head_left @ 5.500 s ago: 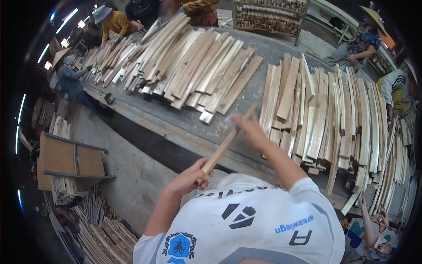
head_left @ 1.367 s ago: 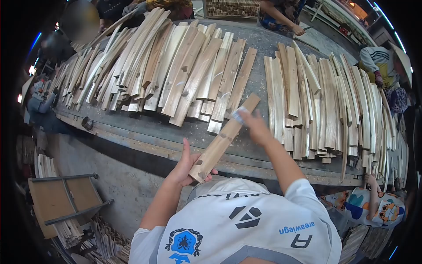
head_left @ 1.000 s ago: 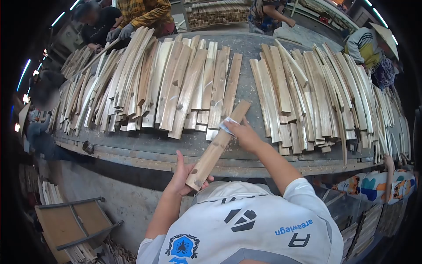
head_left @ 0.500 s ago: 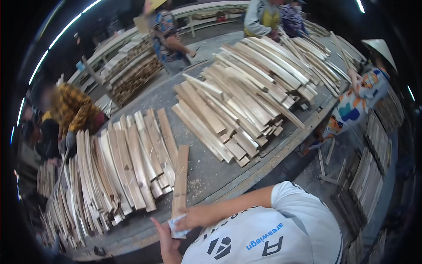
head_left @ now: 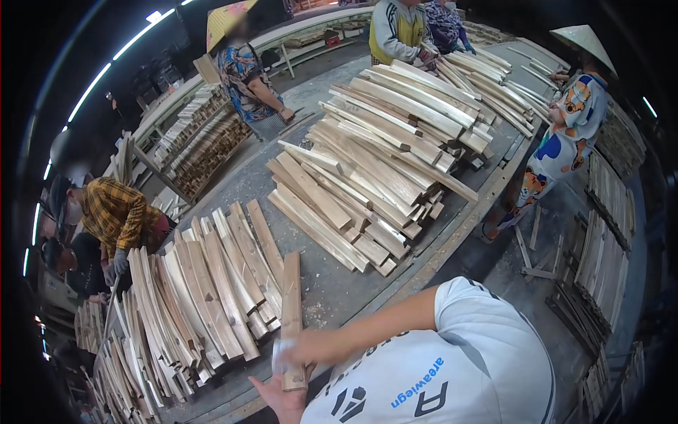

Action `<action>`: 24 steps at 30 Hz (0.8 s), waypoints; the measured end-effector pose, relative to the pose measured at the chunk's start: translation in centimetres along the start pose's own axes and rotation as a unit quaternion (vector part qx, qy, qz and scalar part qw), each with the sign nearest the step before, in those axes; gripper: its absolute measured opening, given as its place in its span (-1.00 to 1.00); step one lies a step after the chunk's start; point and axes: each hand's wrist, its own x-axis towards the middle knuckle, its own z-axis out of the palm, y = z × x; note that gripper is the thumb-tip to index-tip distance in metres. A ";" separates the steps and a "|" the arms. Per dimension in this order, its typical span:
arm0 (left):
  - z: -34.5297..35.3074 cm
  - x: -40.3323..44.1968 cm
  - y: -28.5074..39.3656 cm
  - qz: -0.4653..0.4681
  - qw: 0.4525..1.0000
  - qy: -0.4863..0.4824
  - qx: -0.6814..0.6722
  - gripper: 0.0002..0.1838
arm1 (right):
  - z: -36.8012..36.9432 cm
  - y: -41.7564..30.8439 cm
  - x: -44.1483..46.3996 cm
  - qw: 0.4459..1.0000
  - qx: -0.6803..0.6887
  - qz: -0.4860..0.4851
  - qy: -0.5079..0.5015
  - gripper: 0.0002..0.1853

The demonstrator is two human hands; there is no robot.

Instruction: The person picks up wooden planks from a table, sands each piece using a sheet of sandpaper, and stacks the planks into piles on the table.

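Stiff, likely light board [head_left: 292, 300] — edges suit gripping; left hand [head_left: 284, 403] holds its near end, blurred right hand [head_left: 311, 347] seemingly a pale pad [head_left: 280, 353].

A broad grey surface [head_left: 321, 290] with a worn, dusty edge runs diagonally across the room. A rack [head_left: 164, 175], loaded with stacked timber, stands beyond its far side. Behind the rack, a long pale bench [head_left: 311, 25] extends along the background. Linear tube lights [head_left: 90, 92] form a bright line at upper left; the surroundings there are dark. The floor [head_left: 494, 272] is grey. At right, it carries stacked boards [head_left: 600, 272] and loose wooden strips [head_left: 524, 247].
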 end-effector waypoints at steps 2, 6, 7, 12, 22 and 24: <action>1.6 -0.6 0.1 -0.044 0.998 -0.010 0.038 -0.04 | -0.3 -1.8 -0.6 0.998 0.026 0.037 -0.040 -0.54; -0.1 0.7 1.1 -0.015 0.954 -0.110 0.277 -0.25 | -4.4 5.6 1.4 0.983 0.113 0.106 0.099 -0.54; 0.5 0.1 0.9 -0.009 0.955 -0.072 0.287 -0.21 | -4.3 5.9 1.3 0.987 0.090 0.057 0.118 -0.53; 1.0 -1.7 4.1 -0.039 0.907 -0.115 0.404 -0.18 | -0.2 4.8 1.0 0.904 -0.319 -0.284 0.012 -0.39; 0.1 0.3 3.9 0.090 0.920 -0.240 0.296 -0.07 | -3.0 4.8 2.6 0.945 -0.195 -0.134 0.225 -0.33; -1.0 3.4 2.8 0.279 0.792 -0.132 0.527 -0.12 | -3.3 0.9 3.0 0.946 -0.056 -0.124 0.295 -0.36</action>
